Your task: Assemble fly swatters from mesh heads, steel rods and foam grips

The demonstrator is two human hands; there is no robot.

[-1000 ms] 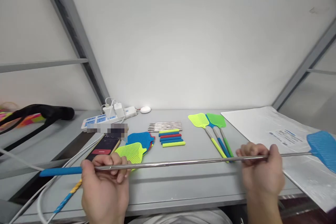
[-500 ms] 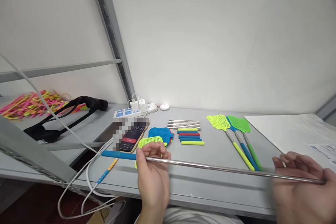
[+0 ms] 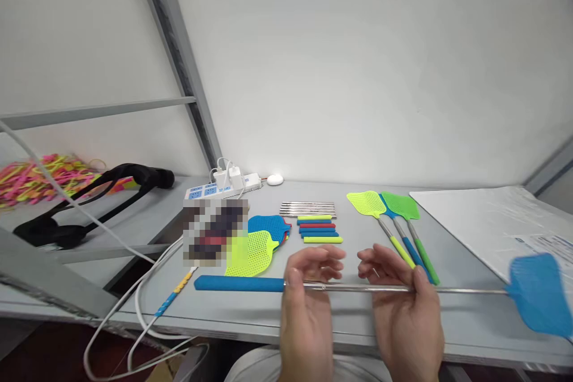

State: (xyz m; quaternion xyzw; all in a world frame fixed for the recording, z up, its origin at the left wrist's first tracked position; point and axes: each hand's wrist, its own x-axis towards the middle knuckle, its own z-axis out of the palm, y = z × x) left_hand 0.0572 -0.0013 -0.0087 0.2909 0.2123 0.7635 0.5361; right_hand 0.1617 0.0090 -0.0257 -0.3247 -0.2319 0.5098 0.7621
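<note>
A telescopic fly swatter (image 3: 358,287) stretches across my view, with a blue handle at the left, a metal rod and a blue mesh head at the right. My left hand (image 3: 308,310) grips it where the handle meets the rod, thumb on top. Farther along, my right hand (image 3: 405,310) pinches the rod between thumb and fingers. Behind my hands lie several coloured handles (image 3: 317,231) and a row of metal rods (image 3: 308,209). Left of them, a yellow swatter head (image 3: 251,255) overlaps a blue swatter head (image 3: 267,227), with other colours beneath.
Three swatters, including a green one (image 3: 405,206), lie fanned out at right, beside a white package (image 3: 474,215). At left are a power strip (image 3: 201,192), white cables (image 3: 143,304), a black frame-like object (image 3: 129,191) and a pile of colourful strips (image 3: 40,179).
My right hand has moved left along the rod, toward my left hand. The swatter has shifted right, bringing its blue head into sight. My left hand has also moved right in view.
</note>
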